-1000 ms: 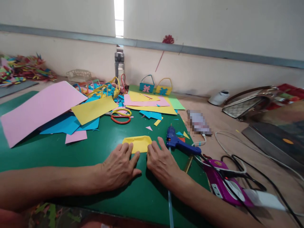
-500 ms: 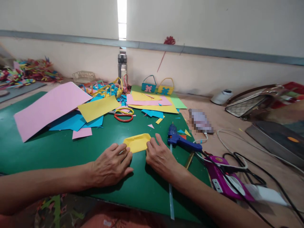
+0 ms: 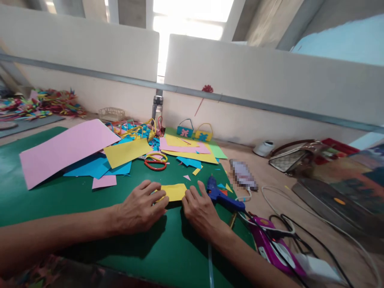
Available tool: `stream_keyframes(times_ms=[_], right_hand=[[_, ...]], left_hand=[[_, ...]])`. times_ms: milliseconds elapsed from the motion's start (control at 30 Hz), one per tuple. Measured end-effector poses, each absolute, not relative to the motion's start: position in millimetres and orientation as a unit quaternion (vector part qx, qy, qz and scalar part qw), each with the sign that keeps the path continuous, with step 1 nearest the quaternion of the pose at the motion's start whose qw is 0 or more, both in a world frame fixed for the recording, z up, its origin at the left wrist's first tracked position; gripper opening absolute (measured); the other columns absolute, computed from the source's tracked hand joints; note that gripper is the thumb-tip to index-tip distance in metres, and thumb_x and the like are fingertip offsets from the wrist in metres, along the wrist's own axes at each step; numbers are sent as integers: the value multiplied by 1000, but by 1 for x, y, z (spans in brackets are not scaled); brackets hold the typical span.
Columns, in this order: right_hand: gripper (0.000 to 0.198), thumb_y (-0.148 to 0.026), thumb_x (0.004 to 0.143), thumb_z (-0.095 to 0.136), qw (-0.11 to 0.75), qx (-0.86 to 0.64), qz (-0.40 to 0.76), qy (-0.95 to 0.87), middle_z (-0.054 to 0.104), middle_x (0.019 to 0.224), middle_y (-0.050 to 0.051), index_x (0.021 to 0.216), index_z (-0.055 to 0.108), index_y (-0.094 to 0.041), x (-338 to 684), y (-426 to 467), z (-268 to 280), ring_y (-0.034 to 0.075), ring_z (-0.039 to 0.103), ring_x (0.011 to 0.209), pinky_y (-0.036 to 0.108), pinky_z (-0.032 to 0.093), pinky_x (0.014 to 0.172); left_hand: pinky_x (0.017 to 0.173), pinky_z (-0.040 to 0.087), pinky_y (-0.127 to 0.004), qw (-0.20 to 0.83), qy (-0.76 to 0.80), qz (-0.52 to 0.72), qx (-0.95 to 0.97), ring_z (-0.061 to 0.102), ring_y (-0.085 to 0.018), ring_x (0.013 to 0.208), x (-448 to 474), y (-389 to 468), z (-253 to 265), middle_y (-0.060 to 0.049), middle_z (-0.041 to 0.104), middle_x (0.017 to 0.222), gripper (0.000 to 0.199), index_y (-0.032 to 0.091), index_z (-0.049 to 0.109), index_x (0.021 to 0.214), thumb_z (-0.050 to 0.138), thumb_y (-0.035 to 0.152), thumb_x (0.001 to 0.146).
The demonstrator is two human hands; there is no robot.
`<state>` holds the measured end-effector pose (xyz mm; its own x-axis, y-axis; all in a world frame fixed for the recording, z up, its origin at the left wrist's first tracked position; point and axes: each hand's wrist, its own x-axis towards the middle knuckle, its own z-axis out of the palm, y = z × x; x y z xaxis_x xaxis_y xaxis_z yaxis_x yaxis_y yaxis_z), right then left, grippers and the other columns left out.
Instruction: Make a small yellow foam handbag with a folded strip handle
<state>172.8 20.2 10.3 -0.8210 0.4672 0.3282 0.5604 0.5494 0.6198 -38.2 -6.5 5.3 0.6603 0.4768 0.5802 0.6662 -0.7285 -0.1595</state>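
Observation:
A small folded piece of yellow paper (image 3: 174, 192) is held by its two ends, one in each hand, just above the green board. My left hand (image 3: 143, 206) grips its left end with curled fingers. At its right end, my right hand (image 3: 199, 206) pinches with the fingers bent over the edge. The fingertips and the paper's ends are partly hidden. Close by on the right lies a blue glue gun (image 3: 225, 196), with a clear glue stick (image 3: 210, 260) running toward me under my right wrist.
Red-and-yellow-handled scissors (image 3: 156, 161) lie beyond my hands. Pink paper (image 3: 69, 150) and yellow paper (image 3: 127, 152) cover the left. Two little paper bags (image 3: 185, 132) stand at the back. A purple power strip (image 3: 274, 244) with cables (image 3: 318, 232) is on the right.
The yellow paper has tipped, so its folded-up inner side no longer shows and a flat face does. Both hands keep hold of its ends. My view has tilted upward.

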Motion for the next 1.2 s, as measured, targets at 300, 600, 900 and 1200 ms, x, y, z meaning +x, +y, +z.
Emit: stream_keyframes(times_ms=[300, 600, 900, 1200], right_hand=[[19, -6, 84, 43, 104, -325, -398, -852, 59, 80, 8, 77, 59, -15, 165, 17, 57, 25, 51, 87, 46, 33, 92], [24, -21, 90, 40, 317, -365, -178, -857, 59, 104, 13, 107, 55, -12, 169, 32, 75, 23, 53, 98, 39, 41, 90], [50, -53, 85, 47, 447, -411, 524, -597, 66, 98, 7, 121, 49, -19, 163, 24, 34, 20, 63, 85, 33, 51, 72], [40, -43, 70, 69, 444, -379, 693, -424, 68, 74, 0, 101, 62, -18, 154, 23, 17, 14, 61, 61, 25, 46, 57]], left_hand=[[61, 38, -25, -82, -386, -271, -878, 52, -15, 68, -15, 26, 31, -6, 62, 73, 23, 15, 62, 75, 43, 23, 86], [41, 27, -17, -418, -392, -324, -753, 35, -6, 44, -16, 32, 46, 5, 39, 49, 31, 15, 49, 58, 50, 38, 78], [45, 44, -18, -578, -428, -416, -557, 53, -10, 54, -12, 29, 28, 0, 55, 63, 36, 13, 55, 70, 60, 48, 72], [50, 44, -20, -648, -346, -412, -539, 57, -10, 57, -10, 18, 22, -1, 58, 69, 38, 14, 57, 80, 51, 51, 83]])
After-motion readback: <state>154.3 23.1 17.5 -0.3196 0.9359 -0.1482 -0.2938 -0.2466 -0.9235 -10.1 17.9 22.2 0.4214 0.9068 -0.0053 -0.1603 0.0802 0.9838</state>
